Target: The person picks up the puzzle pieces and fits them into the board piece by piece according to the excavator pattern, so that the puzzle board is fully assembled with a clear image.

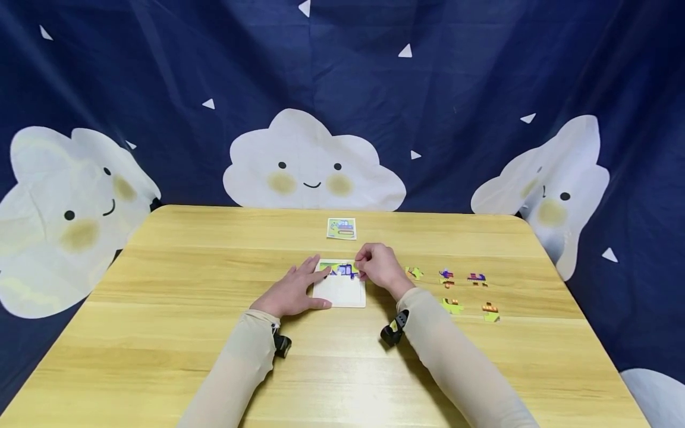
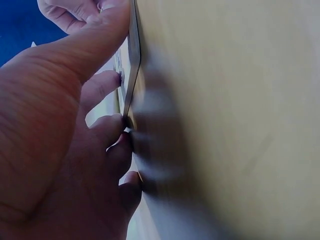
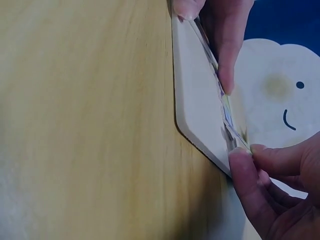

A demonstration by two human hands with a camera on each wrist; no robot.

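A white puzzle tray [image 1: 339, 296] lies on the table, and joined puzzle pieces [image 1: 342, 270] show part of a blue vehicle along its far edge. My left hand [image 1: 291, 292] is spread over the tray's left side. Its index fingertip touches the pieces, while the thumb rests at the near edge. At the far right corner, my right hand [image 1: 381, 267] pinches a puzzle piece [image 3: 239, 141] between thumb and index finger. That piece's edge meets the joined ones and looks slightly tilted in the right wrist view; its picture is mostly hidden by the fingers.
Several loose puzzle pieces lie to the right of the tray, among them a green one [image 1: 452, 306] and a purple one [image 1: 477, 278]. A picture card [image 1: 341, 229] of a blue digger lies beyond the tray. A dark cloud-patterned curtain [image 1: 342, 71] hangs behind the table [image 1: 176, 333].
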